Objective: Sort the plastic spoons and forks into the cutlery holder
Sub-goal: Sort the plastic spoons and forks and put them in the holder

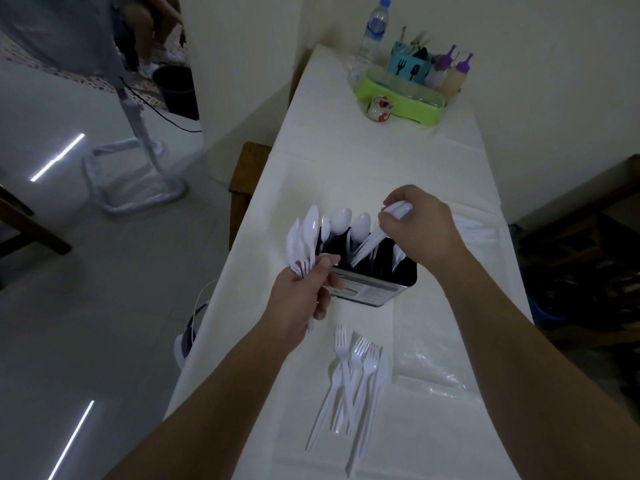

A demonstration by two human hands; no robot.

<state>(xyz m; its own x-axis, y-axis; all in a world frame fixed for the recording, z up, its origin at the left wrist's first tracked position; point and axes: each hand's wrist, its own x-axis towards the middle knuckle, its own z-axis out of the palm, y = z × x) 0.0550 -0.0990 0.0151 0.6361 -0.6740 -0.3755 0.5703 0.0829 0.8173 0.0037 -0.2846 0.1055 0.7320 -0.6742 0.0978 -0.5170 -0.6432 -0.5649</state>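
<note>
We are partway through the sort, by the look of it: several spoons (341,220) are already standing bowl-up in the cutlery holder (374,289), mostly toward its left and far side, while a loose heap of forks (353,372) is lying on the white table (346,140) just in front of the holder, untouched. So the spoons seem well advanced and the forks, we judge, are the bulk of what is left. Our left hand (304,296) is gripping a bunch of spoons (304,237) by their handles, bowls fanned upward, right beside the holder's near-left corner and touching or almost touching its rim. Our right hand (420,226) is hovering over the holder's far-right side, fingers curled and pinching the bowl end of a white piece (377,239) whose handle is angling down into a compartment; which compartment we cannot tell, as the dark interior hides the dividers. To the right of the holder more white pieces (474,228) are lying on the cloth, too blurred to say whether spoons or forks. The hands are working apart, one on each side of the holder.
</note>
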